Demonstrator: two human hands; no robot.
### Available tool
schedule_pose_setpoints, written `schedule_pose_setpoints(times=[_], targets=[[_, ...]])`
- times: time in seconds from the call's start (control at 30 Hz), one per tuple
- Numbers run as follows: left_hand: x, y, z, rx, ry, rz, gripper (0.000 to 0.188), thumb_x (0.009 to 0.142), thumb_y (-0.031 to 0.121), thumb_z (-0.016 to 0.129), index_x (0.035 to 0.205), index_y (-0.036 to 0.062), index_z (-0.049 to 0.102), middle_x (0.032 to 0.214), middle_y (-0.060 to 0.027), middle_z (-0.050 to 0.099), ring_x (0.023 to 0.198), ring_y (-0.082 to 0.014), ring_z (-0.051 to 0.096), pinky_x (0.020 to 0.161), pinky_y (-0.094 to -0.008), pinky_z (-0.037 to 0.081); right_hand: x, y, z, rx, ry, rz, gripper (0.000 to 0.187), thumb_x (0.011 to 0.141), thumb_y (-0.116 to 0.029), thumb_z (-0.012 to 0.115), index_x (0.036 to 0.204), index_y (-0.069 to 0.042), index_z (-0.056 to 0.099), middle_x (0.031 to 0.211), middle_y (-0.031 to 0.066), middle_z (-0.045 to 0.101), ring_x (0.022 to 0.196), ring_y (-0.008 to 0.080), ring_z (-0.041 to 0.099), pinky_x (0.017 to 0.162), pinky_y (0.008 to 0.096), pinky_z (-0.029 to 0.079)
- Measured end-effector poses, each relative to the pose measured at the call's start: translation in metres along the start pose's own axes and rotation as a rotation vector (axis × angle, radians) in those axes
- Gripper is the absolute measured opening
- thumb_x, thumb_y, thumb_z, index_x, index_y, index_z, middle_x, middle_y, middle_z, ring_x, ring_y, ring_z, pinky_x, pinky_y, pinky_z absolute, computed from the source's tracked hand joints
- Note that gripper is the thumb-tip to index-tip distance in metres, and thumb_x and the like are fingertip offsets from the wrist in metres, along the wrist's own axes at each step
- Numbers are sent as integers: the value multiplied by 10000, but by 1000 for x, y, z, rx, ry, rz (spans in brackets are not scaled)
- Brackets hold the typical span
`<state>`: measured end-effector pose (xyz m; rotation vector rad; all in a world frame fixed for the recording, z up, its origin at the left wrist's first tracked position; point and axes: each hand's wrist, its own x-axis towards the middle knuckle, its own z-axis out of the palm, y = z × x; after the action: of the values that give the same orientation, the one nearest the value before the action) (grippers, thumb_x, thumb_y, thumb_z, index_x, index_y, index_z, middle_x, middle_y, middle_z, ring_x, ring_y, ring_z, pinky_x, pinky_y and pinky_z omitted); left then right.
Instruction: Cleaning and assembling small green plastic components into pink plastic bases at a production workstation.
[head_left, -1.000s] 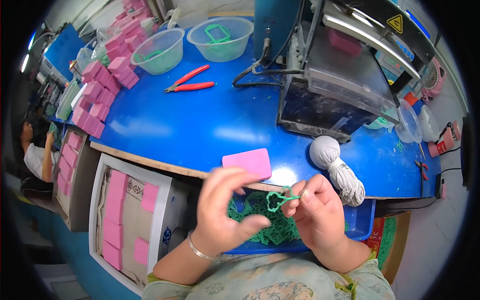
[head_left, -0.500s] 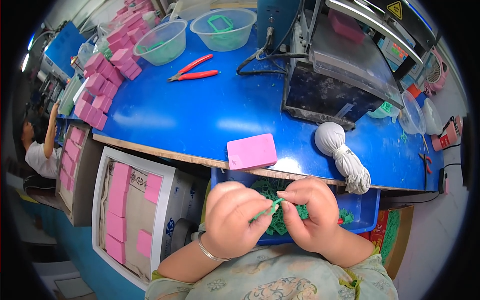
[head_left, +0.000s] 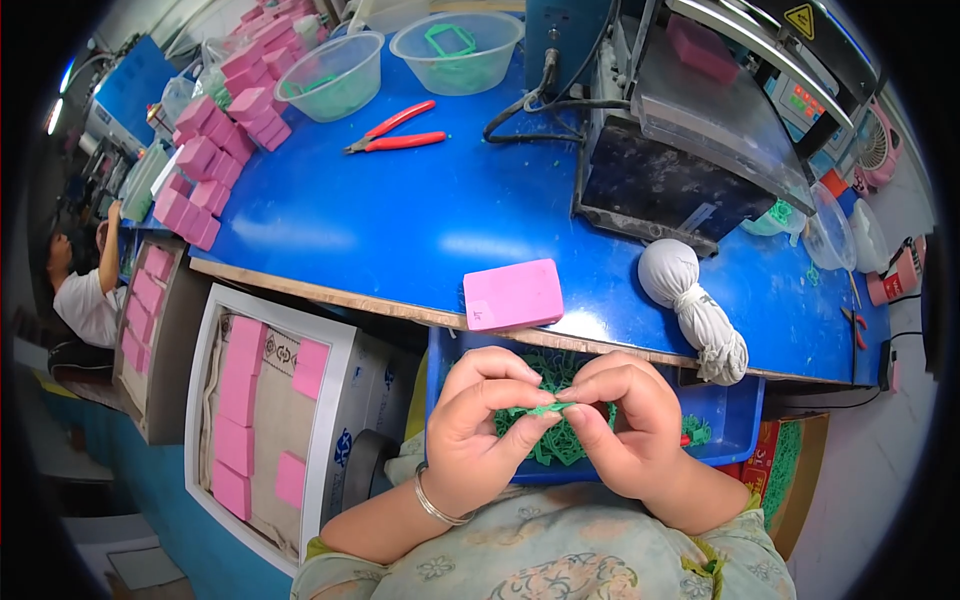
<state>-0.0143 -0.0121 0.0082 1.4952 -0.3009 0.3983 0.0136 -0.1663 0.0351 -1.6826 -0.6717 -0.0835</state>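
Observation:
Both my hands are pinched close together over a blue bin (head_left: 737, 440). My left hand (head_left: 488, 412) and my right hand (head_left: 632, 420) grip a small, thin green piece (head_left: 547, 408) between thumbs and fingertips. Most of that piece is hidden by the fingers, so its full shape does not show. Beneath the hands, a heap of similar green pieces (head_left: 555, 447) fills part of the bin. On the table edge just beyond lies a pink block (head_left: 513, 294). A bundle of whitish cloth (head_left: 690, 308), tied in the middle, rests to its right.
Red-handled cutters (head_left: 400, 140) and two clear bowls (head_left: 333, 85) with green pieces sit on the blue table (head_left: 350, 215). A dark machine (head_left: 680, 150) stands back right. Pink blocks are stacked at left and in a white-rimmed box (head_left: 335, 420). Another person (head_left: 85, 295) sits far left.
My left hand has turned, its fingers now straighter around the green piece, which lies flatter between both hands. The view has shifted slightly. Far left, the other person's arm has changed position.

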Motion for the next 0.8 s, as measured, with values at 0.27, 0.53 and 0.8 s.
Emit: schedule_pose_setpoints(times=[0.27, 0.53, 0.8], targets=[[4, 0, -10, 215, -41, 135, 257, 684, 47, 733, 928, 58, 654, 1005, -98, 517, 906, -221, 500, 755, -297, 436, 3, -1, -3, -262, 52, -212, 177, 694, 10, 668, 851, -11, 590, 685, 96, 559, 544, 200, 532, 474, 272, 418], [2, -3, -10, 210, -16, 126, 252, 678, 49, 734, 918, 66, 659, 988, -87, 532, 912, -225, 498, 753, -303, 436, 2, 0, -3, -309, 82, -324, 250, 640, -16, 722, 854, -20, 593, 688, 90, 559, 536, 207, 536, 467, 281, 408], [2, -4, -9, 205, -22, 113, 241, 686, 41, 726, 917, 60, 658, 984, -90, 536, 913, -229, 497, 751, -302, 437, 1, 3, -2, -303, 86, -339, 258, 635, -23, 728, 853, -19, 590, 691, 89, 561, 520, 199, 532, 463, 276, 402]])
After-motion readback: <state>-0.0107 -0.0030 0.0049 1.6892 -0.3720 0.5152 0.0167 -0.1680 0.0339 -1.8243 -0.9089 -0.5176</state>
